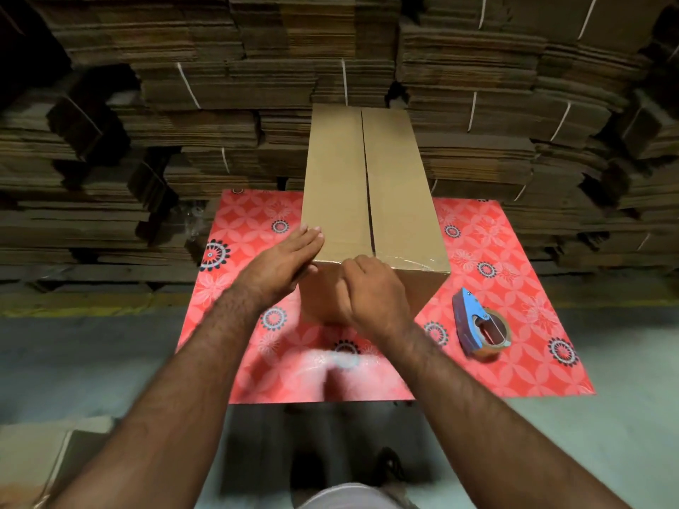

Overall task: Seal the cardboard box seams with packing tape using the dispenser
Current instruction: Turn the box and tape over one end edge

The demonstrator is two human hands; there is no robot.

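A: Nearest us, the right hand (371, 288) sits at the cardboard box's (341, 185) front top edge, fingers curled down on a clear tape strip (408, 259) laid there.

B: And the left hand (284, 264)?

A: Flat, fingers straight and together, pressing the box's left corner. The blue tape dispenser (479, 326) lies right of the box on the red patterned mat (514, 251).

B: The centre seam?

A: Bare of tape. Behind, stacked flat cartons (183, 123).

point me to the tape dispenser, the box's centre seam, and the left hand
Blue handheld tape dispenser (474, 325), head view, on its blue body.
Brown cardboard box's centre seam (367, 178), head view, mid-length of the open gap.
Left hand (284, 264), head view, back of the hand.
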